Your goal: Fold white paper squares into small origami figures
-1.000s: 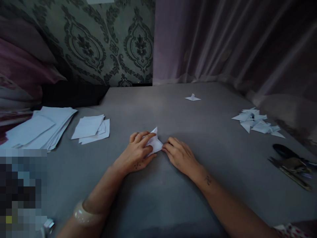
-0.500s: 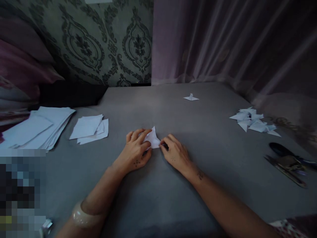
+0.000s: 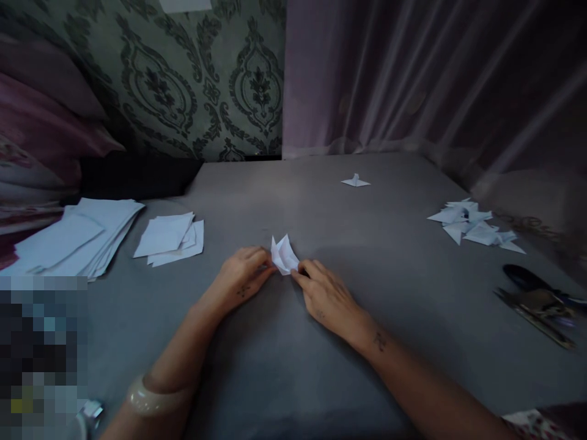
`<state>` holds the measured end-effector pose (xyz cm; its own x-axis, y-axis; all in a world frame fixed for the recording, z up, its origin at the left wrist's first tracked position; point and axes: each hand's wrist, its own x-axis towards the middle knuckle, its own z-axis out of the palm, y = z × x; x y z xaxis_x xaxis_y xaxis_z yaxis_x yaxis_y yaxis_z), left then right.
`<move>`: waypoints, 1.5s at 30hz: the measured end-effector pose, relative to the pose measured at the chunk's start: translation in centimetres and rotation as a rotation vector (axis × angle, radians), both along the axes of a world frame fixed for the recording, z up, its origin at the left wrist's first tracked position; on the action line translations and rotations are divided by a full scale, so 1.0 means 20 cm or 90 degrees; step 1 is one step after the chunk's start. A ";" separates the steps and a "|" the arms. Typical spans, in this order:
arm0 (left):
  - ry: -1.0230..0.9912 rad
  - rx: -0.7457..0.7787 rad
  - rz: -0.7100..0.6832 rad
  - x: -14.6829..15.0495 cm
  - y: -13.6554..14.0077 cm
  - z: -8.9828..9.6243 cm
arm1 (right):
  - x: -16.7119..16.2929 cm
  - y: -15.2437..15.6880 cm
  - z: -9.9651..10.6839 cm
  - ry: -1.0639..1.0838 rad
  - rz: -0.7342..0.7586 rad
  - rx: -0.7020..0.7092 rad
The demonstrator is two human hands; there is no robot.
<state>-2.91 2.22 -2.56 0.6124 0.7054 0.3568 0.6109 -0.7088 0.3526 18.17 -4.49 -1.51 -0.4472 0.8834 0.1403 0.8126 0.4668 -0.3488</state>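
— Holding the folded paper (image 3: 284,255) mid-bed, your left hand (image 3: 241,278) pinches its 9 o'clock edge, your right hand (image 3: 325,293) its 4 o'clock corner.
— Light, thin, tears easily; grip the creases softly.

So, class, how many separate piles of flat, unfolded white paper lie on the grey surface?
2. A large stack of sheets lies at the far left, and a smaller stack of squares sits just right of it. Further sheets may be hidden beyond the left edge.
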 end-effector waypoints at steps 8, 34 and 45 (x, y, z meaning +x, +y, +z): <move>0.053 0.016 -0.119 0.08 -0.06 -0.03 | 0.07 0.02 0.04 0.034 0.038 -0.035; 0.178 -0.036 -0.095 0.16 -0.10 0.03 | 0.22 0.09 0.08 0.108 -0.030 -0.174; 0.145 0.027 -0.090 0.17 -0.12 0.00 | 0.21 0.12 0.03 0.164 -0.071 -0.192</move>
<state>0.55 -0.09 -2.61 0.7719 0.5944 0.2257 0.5647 -0.8040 0.1862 22.46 -2.17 -0.87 -0.3305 0.9431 -0.0366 0.7205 0.2270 -0.6553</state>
